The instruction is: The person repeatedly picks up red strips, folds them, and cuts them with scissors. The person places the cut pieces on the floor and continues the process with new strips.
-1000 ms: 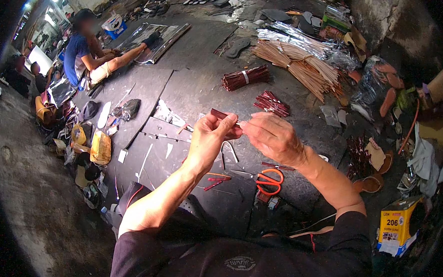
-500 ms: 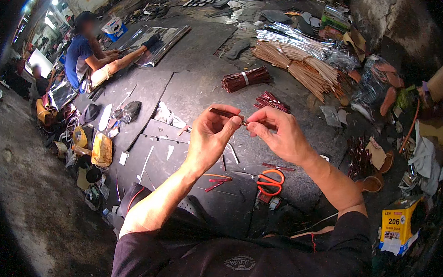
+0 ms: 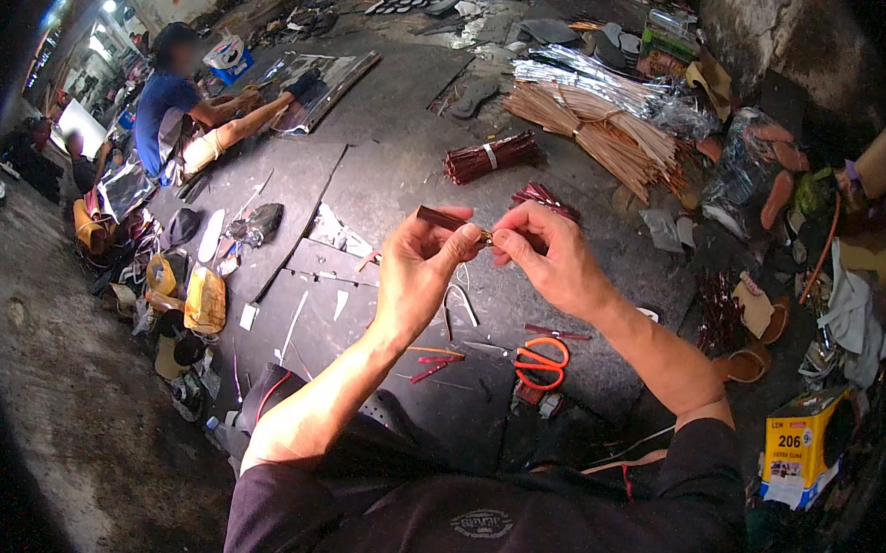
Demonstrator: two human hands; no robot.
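Wearing a black short-sleeved shirt (image 3: 571,514) that the lower edge cuts off, a person raises both hands together over the dark floor (image 3: 391,124); the legs are mostly hidden beneath. The left hand (image 3: 419,265) has its grip closed on a flat, narrow, dark brown strip (image 3: 440,217). The strip slants slightly, its left end showing past the fingers, its middle partly covered by them. The right hand (image 3: 559,268) sets a narrow grip at the strip's other end, near the left thumb; whether it pinches the strip or the small shiny bit there is too fine to tell.

Below lie orange-handled metal scissors (image 3: 541,366) and short dark red strips (image 3: 436,368). A yellow box-shaped container (image 3: 793,450) stands at right, its contents lost in shadow. At left sits a stained yellow plastic container (image 3: 205,300), its inside not visible. Beyond the hands, the right one partly hides a loose dark red pile (image 3: 545,199); farther lie a dark red bundle with a pale band (image 3: 491,159) and a broad sheaf of tan strips (image 3: 596,134).

A seated co-worker (image 3: 176,112) is farther off, near a blue-and-white bucket (image 3: 230,63).
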